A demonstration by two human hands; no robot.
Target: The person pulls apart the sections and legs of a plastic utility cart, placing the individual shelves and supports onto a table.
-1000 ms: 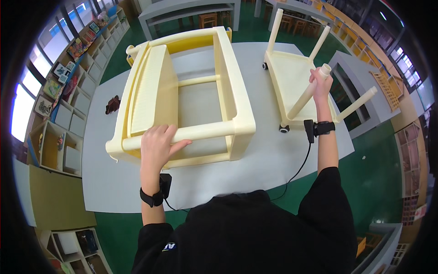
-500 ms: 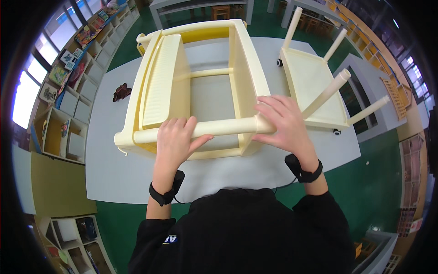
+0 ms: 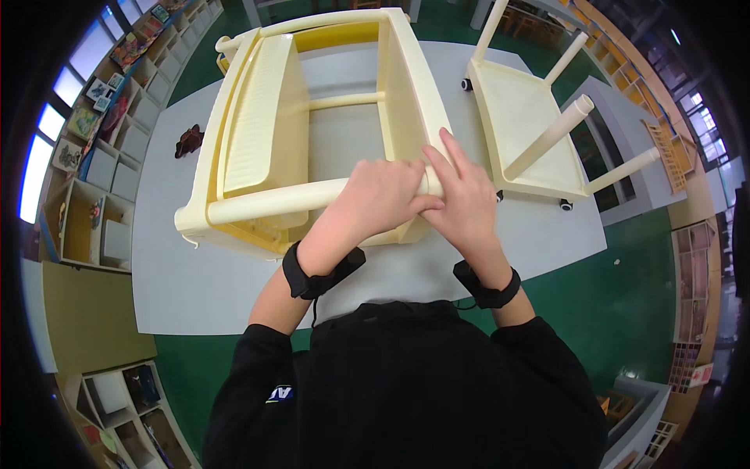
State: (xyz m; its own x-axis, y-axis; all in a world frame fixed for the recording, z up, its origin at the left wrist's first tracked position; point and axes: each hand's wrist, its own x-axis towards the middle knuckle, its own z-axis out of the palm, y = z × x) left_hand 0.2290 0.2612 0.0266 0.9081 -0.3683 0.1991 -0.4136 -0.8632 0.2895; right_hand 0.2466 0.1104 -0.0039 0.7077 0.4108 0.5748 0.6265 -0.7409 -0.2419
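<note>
1 cream plastic frame [image 3: 416, 74] sits on the grey table [image 3: 195, 289] ahead of me, L of ctr., with its near tube [image 3: 269, 202] running crosswise in front of my body.

L hand [image 3: 381, 195]: placed over the R end of the tube. Fingers are bent over it and close together; thumb points R, toward the joint. Fingertips on the far side can't be seen. Purpose, prob.: steady the tube close to where it meets the side.

R hand [image 3: 466, 202]: placed on the near R corner of the frame. Index and middle fingers are extended and slightly apart, lying along the corner; thumb is near the L thumb. Remaining fingers: position unclear. Purpose, prob.: brace the side so pressure at the joint isn't lost.

Note: both hands are side by side at 1 joint, which likely concentrates force there; the tube's L end is unheld and rests at the frame's other side.

Adj. parts: wheeled tray [image 3: 512, 102] is on the R side of the table, apart from the frame, w/ 4 posts pointing up. That spacing presumably leaves elbow room. Small dark brown item [image 3: 189, 141] lies L of the frame; type unclear.
</note>
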